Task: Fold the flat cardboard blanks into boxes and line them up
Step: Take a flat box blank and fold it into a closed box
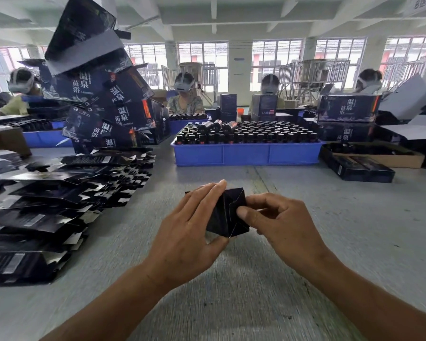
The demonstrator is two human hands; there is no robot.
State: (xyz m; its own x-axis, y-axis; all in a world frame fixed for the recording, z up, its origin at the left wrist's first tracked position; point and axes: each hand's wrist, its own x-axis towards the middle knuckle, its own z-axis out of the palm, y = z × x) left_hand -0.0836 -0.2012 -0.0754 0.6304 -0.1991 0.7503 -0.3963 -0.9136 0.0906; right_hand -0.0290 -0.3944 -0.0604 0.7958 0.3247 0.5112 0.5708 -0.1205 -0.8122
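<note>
Nearest, above the grey table (231,279), both hands hold one small dark box (228,212). Left hand (190,225) wraps its side, fingers over the top and thumb beneath. Right hand (278,217) pinches the end flaps, thumb pressing on them. The box's open end faces the right hand, so closure falls to it; whether the flaps are locked appears unclear. Flat blanks (59,205) lie stacked at left. Beyond, a blue bottle tray (246,153).
</note>
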